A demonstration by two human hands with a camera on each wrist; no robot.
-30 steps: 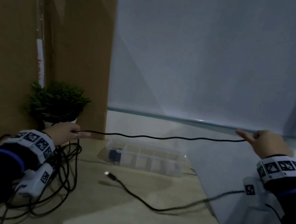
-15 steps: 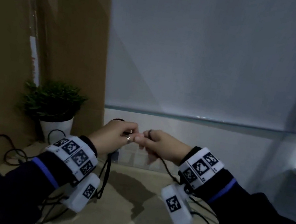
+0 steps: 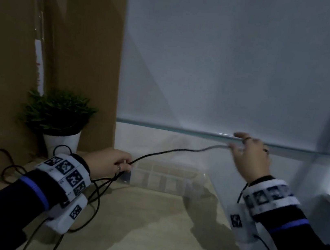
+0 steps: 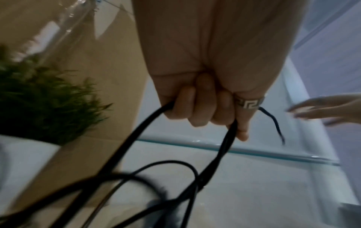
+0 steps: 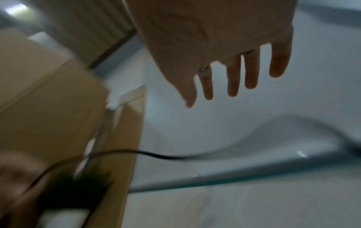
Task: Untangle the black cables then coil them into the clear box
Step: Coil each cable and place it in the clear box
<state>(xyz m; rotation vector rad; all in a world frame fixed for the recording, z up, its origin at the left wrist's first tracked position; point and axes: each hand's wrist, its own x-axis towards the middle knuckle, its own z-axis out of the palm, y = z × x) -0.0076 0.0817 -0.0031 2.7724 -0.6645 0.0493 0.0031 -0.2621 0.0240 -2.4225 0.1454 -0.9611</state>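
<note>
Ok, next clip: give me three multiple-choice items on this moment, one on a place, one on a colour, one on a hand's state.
1. Where does the potted plant stand?
A. far left, by the cardboard
B. inside the clear box
C. at the right edge

2. What colour is the plant's pot?
A. red
B. white
C. black

3. How is the right hand?
A. in a fist
B. gripping the box
C. fingers straight and spread

Key: 1 A, it sits left of the clear box. 2 B, the pot shows white below the leaves. 3 C, the right wrist view shows spread fingers, while the left hand grips the black cables.
</note>
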